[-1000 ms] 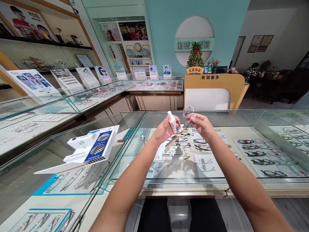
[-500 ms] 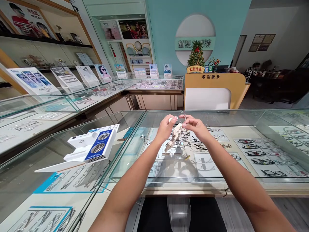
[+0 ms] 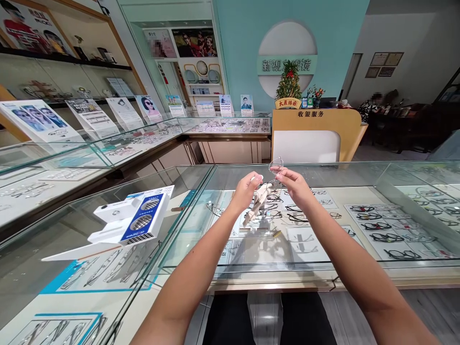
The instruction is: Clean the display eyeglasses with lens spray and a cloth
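Above the glass counter, my right hand (image 3: 293,183) pinches a pair of thin-rimmed eyeglasses (image 3: 270,164); one round lens rim stands up over the fingertips. My left hand (image 3: 247,187) is closed on a pale cloth (image 3: 257,206), whose folded length hangs below the fingers. The cloth's upper end shows white by the left thumb. A small gap lies between the two hands. Part of the eyeglasses is hidden behind my right fingers, and the thin frame is hard to trace against the counter.
Under the counter's glass (image 3: 258,270) lie several eyeglass frames (image 3: 386,237) on white trays. A blue and white display box (image 3: 143,215) stands on the left counter. Farther back are upright advert cards (image 3: 91,115) and a yellow-fronted cashier desk (image 3: 352,139).
My right hand has moved slightly right and away from the left, with the eyeglasses tilted higher. The cloth stays in my left hand. The view has shifted a little.
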Tool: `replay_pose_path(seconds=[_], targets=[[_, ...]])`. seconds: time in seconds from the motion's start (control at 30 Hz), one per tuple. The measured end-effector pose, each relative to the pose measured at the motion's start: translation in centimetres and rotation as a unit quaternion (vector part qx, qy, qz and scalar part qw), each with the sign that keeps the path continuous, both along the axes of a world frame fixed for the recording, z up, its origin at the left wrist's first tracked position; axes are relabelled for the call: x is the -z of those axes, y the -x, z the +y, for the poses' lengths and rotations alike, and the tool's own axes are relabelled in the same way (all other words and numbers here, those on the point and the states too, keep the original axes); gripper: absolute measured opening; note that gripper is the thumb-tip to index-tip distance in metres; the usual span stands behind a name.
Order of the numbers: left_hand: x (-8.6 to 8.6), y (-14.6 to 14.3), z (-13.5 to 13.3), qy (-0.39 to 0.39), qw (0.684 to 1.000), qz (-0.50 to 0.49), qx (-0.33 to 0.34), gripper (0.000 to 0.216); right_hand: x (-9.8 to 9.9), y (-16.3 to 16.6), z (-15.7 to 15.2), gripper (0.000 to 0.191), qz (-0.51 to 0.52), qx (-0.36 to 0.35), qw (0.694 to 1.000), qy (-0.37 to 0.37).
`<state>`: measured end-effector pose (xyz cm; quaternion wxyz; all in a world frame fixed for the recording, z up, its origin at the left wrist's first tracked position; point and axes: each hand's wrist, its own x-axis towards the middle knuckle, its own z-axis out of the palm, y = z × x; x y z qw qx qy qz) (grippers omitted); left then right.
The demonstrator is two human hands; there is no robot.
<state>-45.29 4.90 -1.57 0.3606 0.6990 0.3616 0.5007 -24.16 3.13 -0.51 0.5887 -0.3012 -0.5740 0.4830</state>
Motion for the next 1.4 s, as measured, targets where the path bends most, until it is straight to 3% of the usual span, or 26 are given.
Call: replay_pose_path(seconds=[0.3,0.43,0.53,0.67,0.87,1.07,1.27,1.4], targets=[[-0.7,-0.5,-1.4,-0.066,0.993,0.094,-0.005,0.044,-0.4,0.2,-0.1,0.034,0.029,-0.003,1.000,0.008],[-0.3,0.0,-0.3,-0.019,0.999,0.032,-0.006,0.048,-0.1,0.1,0.1,0.032,0.041,-0.010,0.999,0.025],[0.5,1.1,1.6,0.043,0.997,0.014,-0.062,0.050,0.1,-0.1,0.4,0.032,0.070,-0.021,0.996,0.053],[1.5,2.7,4.1,0.091,0.979,0.072,-0.169,0.020,0.1,-0.1,0.5,0.034,0.103,-0.033,0.990,0.089],[2.5,4.6,5.5,0.112,0.939,0.190,-0.265,0.009,-0.2,-0.2,0.4,0.037,0.115,-0.033,0.988,0.095],[3.1,5.8,5.8,0.142,0.896,0.304,-0.290,0.013,-0.5,-0.4,0.3,0.037,0.125,-0.035,0.987,0.099],[3.5,6.0,5.9,0.140,0.871,0.352,-0.312,0.014,-0.5,-0.5,0.3,0.037,0.130,-0.037,0.986,0.099],[3.0,5.2,5.1,0.111,0.859,0.345,-0.361,0.047,-0.8,-0.6,0.2,0.038,0.128,-0.032,0.986,0.098]])
